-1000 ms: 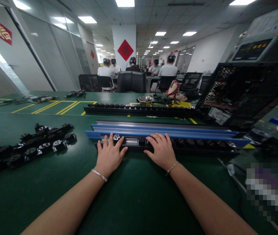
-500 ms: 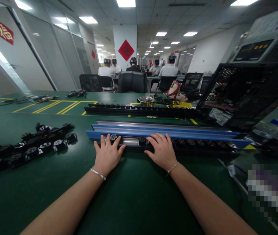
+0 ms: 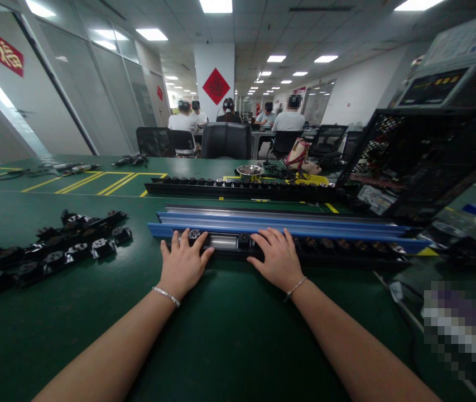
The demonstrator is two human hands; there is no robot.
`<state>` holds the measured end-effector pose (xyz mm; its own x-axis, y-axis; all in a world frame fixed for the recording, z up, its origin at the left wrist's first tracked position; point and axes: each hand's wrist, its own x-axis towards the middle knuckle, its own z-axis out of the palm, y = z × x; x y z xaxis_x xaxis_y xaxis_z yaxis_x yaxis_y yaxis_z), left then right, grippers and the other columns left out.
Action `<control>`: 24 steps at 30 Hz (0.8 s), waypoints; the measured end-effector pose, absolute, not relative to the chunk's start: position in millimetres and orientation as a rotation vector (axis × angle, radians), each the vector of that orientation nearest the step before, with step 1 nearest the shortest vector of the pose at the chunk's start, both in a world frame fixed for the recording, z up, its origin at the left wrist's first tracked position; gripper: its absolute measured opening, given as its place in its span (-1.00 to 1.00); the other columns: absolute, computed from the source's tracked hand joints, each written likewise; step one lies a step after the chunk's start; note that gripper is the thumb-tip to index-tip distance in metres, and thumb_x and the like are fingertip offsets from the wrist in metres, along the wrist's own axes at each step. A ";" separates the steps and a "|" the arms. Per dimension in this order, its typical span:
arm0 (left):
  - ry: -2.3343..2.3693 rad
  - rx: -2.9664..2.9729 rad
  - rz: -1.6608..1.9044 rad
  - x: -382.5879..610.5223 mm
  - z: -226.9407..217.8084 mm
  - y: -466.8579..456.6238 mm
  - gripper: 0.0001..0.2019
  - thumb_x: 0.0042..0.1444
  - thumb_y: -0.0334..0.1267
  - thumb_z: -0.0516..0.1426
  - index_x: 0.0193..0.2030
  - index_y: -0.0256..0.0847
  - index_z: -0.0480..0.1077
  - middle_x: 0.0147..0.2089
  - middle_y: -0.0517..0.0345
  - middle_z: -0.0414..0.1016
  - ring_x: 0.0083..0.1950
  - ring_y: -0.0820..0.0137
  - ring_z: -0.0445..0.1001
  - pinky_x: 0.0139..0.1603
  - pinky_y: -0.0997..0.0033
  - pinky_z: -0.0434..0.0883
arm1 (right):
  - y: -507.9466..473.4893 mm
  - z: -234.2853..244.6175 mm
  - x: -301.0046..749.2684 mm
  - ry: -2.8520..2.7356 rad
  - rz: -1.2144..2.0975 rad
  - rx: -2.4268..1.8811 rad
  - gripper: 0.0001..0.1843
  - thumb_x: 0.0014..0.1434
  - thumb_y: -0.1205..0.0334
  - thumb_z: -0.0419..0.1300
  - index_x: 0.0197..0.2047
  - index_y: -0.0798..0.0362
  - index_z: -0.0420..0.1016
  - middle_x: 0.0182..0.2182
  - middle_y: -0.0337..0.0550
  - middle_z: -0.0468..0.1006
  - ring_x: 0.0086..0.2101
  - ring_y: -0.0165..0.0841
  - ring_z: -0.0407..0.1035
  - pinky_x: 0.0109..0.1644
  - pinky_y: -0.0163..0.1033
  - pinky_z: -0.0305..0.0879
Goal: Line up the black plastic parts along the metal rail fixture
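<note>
My left hand (image 3: 183, 265) lies with spread fingers over the left end of a long black channel (image 3: 346, 260). Its fingertips touch a black socket module (image 3: 195, 234) inside. My right hand (image 3: 278, 259) rests further right on the same channel, fingers apart, beside another socket module (image 3: 244, 241). Between the hands a bare silvery stretch (image 3: 224, 242) of the channel shows. To the right of my right hand, several more dark modules (image 3: 327, 244) sit in a row, dimly lit. Long blue rails (image 3: 229, 227) lie directly behind the channel. Neither hand is wrapped around anything.
Rows of loose black socket modules (image 3: 56, 259) lie at left. Another filled black channel (image 3: 238, 190) and a metal bowl (image 3: 250, 170) are further back. An open computer case (image 3: 426, 151) stands at right, near a bottle with a blue cap (image 3: 475, 209). People sit beyond the table.
</note>
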<state>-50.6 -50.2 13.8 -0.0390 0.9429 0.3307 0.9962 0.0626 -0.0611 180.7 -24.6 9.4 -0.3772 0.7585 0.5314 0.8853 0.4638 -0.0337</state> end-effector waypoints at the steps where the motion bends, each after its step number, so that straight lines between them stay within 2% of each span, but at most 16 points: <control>1: -2.067 -1.956 -0.268 -51.1 14.1 -50.0 -0.47 0.16 0.12 -0.18 0.24 0.09 0.11 0.29 -0.08 0.09 0.30 -0.05 0.00 0.16 -0.24 -0.01 | -24.6 9.5 180.8 -2.238 -0.355 -1.368 -0.49 0.02 -0.03 0.17 0.04 -0.06 0.32 0.01 -0.07 0.38 0.08 -0.14 0.12 0.22 0.14 -0.19; 9: -2.072 -1.941 -0.305 -54.1 15.0 -48.1 -0.49 0.17 0.11 -0.20 0.19 0.03 0.20 0.26 -0.13 0.13 0.28 -0.04 0.05 0.13 -0.26 0.02 | -24.9 10.1 181.1 -2.239 -0.340 -1.378 -0.48 0.01 -0.04 0.17 0.04 -0.06 0.32 0.02 -0.09 0.38 0.09 -0.15 0.10 0.22 0.12 -0.17; 14: -2.097 -1.920 -0.324 -54.9 13.0 -48.0 -0.48 0.16 0.10 -0.18 0.19 0.01 0.19 0.27 -0.16 0.11 0.29 -0.04 0.00 0.12 -0.25 0.03 | -24.6 9.8 181.2 -2.241 -0.350 -1.371 -0.48 0.01 -0.04 0.17 0.04 -0.06 0.32 0.01 -0.08 0.39 0.09 -0.14 0.11 0.21 0.13 -0.16; 19: -2.134 -1.902 -0.344 -58.7 11.3 -48.2 -0.47 0.17 0.10 -0.19 0.20 -0.04 0.18 0.25 -0.19 0.11 0.30 -0.03 -0.02 0.12 -0.16 0.11 | -24.7 10.0 180.8 -2.239 -0.347 -1.363 -0.48 0.01 -0.04 0.17 0.05 -0.06 0.32 0.01 -0.08 0.38 0.09 -0.14 0.11 0.22 0.13 -0.16; 24: -2.104 -1.888 -0.371 -63.1 8.3 -47.5 -0.44 0.16 0.11 -0.20 0.20 -0.09 0.18 0.22 -0.24 0.14 0.28 -0.04 0.04 0.11 -0.09 0.15 | -25.8 11.2 180.3 -2.236 -0.321 -1.367 -0.49 0.02 -0.03 0.17 0.04 -0.06 0.32 0.02 -0.09 0.38 0.09 -0.12 0.11 0.22 0.12 -0.17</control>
